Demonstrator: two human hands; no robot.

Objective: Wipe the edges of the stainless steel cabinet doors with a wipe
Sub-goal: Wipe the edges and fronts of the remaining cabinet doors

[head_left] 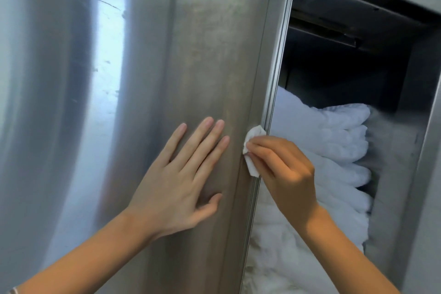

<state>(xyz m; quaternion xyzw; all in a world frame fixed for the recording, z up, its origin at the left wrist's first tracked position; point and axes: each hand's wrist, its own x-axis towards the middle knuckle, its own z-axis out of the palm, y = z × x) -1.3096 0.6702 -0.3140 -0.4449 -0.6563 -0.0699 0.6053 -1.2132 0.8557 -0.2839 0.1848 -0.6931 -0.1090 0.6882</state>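
We see the stainless steel cabinet door [191, 43] standing open and filling the left and middle of the view, its brushed face smudged and lightly scratched; a bright band of reflected light runs down its left part. The left hand [181, 186] lies flat against the door's face, all 5 fingers straight and a little spread, holding nothing; its fingertips stop just short of the door's right margin. The right hand [286, 174] comes in from the lower right with its fingers curled, pinching a small white wipe [253, 150] between thumb and fingertips; the wipe is crumpled and pressed against the door's vertical edge [272, 67], about level with the left hand's fingertips and roughly halfway down the visible length of that edge. Behind the right hand we look into the open cabinet [334, 67], dark in its upper part; a stack of folded white linens [334, 141] fills its lower part and reaches close to the door's edge. The cabinet's steel frame [427, 150] rises at the far right; a thin pale bracelet [14, 291] shows at the left wrist in the bottom left corner.
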